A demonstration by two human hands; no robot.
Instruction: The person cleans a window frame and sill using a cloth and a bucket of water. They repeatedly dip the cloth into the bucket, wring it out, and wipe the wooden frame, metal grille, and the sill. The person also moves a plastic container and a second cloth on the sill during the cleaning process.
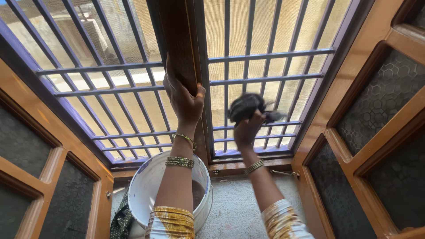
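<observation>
— So, where is the open room around the person's hands?

— The window grille (274, 66) is filling the upper part of the view, its purple bars crossing in front of a mesh screen. The wooden centre post (181, 48) is splitting it into two halves. Wooden shutters with patterned dark glass are swinging inward on both sides: the left shutter (40, 177) is crowding the left edge and the right shutter (376, 132) the right edge. Between them the speckled sill (239, 208) is offering only a narrow strip, and the white bucket (146, 190) is taking up the left part of it, just under the grille's lower edge.

— How is the left hand sitting?

— The left hand (183, 99) is reaching up with the forearm nearly vertical, bangles showing at the wrist. The fingers are clamping round the edge of the centre post, thumb on the near face.

— And the right one?

— The right hand (248, 128) is rising from the lower right, wrist bent toward the bars. It is clutching a dark cloth (248, 106), bunched and blurred, and pressing it against the right half of the grille near the post. The fingers are closing on the cloth from below.

— Anything else near the bucket?

— A dark patterned fabric (120, 221) is lying at the bucket's left side, near the sill's bottom left corner. A small metal latch (283, 172) is lying along the frame's lower edge on the right.
</observation>
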